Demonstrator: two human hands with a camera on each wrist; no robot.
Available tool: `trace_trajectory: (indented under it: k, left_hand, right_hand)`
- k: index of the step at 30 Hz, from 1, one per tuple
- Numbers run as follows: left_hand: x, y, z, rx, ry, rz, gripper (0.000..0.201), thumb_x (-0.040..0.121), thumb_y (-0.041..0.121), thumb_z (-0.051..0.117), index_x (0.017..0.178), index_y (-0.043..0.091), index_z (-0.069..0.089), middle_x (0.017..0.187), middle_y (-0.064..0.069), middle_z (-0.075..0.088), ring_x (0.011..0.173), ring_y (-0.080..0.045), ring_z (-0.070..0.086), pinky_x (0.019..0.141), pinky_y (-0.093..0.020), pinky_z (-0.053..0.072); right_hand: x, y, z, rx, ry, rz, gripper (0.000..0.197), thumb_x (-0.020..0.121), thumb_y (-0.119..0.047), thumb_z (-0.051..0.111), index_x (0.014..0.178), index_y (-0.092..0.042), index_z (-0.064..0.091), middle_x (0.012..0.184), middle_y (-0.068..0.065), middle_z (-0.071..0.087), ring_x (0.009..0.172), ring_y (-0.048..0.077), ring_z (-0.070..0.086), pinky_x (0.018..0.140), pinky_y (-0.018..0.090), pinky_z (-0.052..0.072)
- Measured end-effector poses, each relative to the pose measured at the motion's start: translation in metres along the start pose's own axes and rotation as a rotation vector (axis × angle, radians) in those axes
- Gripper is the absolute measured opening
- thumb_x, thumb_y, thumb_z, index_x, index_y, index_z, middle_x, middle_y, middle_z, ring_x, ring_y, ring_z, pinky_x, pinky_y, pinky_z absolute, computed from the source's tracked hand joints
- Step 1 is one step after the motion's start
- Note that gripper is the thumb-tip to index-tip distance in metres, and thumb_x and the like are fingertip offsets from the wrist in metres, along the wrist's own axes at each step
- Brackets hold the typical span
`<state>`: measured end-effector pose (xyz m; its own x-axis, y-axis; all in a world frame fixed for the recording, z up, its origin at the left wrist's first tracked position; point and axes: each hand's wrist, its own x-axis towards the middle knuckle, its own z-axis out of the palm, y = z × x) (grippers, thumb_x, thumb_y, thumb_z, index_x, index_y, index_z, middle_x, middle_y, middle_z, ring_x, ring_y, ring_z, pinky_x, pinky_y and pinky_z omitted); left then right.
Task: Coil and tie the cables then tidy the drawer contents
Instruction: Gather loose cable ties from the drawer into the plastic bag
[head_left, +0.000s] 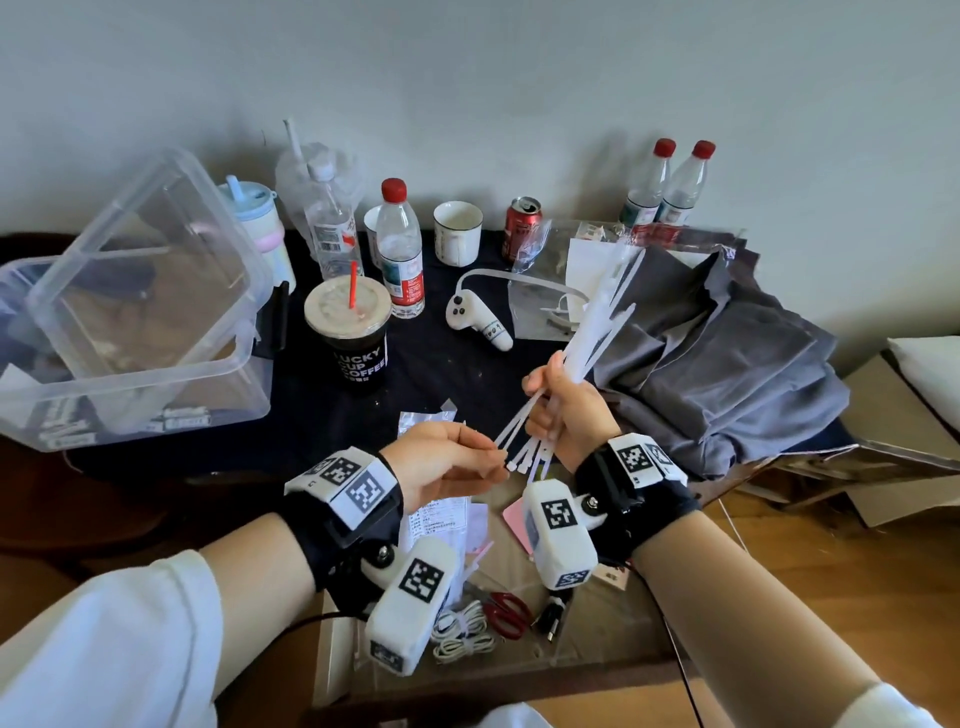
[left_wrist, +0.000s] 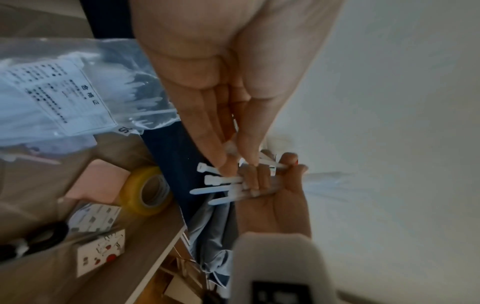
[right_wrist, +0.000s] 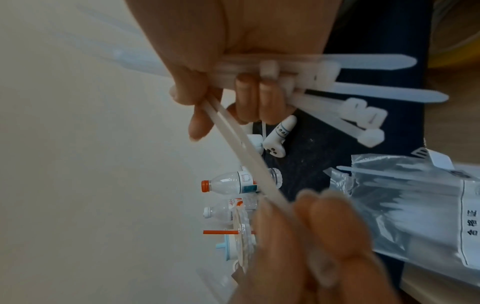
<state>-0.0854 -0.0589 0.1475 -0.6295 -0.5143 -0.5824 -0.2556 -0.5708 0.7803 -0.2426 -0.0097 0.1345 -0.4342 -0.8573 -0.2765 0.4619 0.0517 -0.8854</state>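
My right hand (head_left: 543, 410) grips a bundle of white zip ties (head_left: 597, 306) that stands upright over the dark table, heads fanned out below the fist. My left hand (head_left: 498, 460) pinches one zip tie (right_wrist: 241, 152) of that bundle between thumb and fingertips, just left of the right fist. In the left wrist view the left hand's fingertips (left_wrist: 228, 164) meet the tie heads (left_wrist: 215, 181) beside the right hand (left_wrist: 272, 191). The right wrist view has the right hand (right_wrist: 207, 86) round the ties (right_wrist: 363, 92). A coiled, tied white cable (head_left: 462, 631) lies in the open drawer (head_left: 613, 623) below my wrists.
A clear bag of zip ties (left_wrist: 52, 98) lies at the drawer's back, near red scissors (head_left: 506, 613) and yellow tape (left_wrist: 145, 191). On the table are a clear plastic box (head_left: 130, 312), a coffee cup (head_left: 353, 332), bottles, a white controller (head_left: 480, 317) and grey cloth (head_left: 727, 364).
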Motion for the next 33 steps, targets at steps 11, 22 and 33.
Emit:
trace_trajectory:
  k: [11, 22, 33]
  left_hand:
    - [0.006, 0.016, -0.002, 0.371, 0.028, 0.081, 0.014, 0.078, 0.004, 0.073, 0.078, 0.014, 0.063, 0.075, -0.003, 0.065, 0.067, -0.011, 0.061, 0.067, -0.027, 0.052]
    - [-0.001, 0.082, 0.006, 0.243, 0.013, 0.627, 0.040, 0.075, 0.010, 0.071, 0.110, 0.022, 0.058, 0.098, 0.004, 0.067, 0.091, -0.007, 0.064, 0.082, -0.020, 0.052]
    - [0.002, 0.081, 0.007, 0.335, -0.027, 0.668, 0.016, 0.078, -0.002, 0.068, 0.084, 0.012, 0.067, 0.069, 0.014, 0.071, 0.071, 0.002, 0.066, 0.068, -0.011, 0.050]
  right_hand:
    - [-0.011, -0.009, 0.004, 0.014, -0.190, 0.029, 0.045, 0.102, -0.032, 0.024, 0.063, -0.011, 0.034, 0.043, 0.001, 0.044, 0.053, 0.019, 0.060, 0.064, 0.031, 0.057]
    - [-0.026, 0.002, 0.008, -0.271, -0.387, 0.137, 0.044, 0.099, -0.033, 0.030, 0.062, -0.011, 0.037, 0.043, -0.010, 0.024, 0.035, 0.004, 0.021, 0.037, 0.017, 0.021]
    - [-0.032, 0.002, 0.003, -0.387, -0.452, 0.190, 0.042, 0.095, -0.035, 0.035, 0.061, -0.010, 0.039, 0.044, -0.011, 0.022, 0.037, 0.003, 0.020, 0.039, 0.015, 0.021]
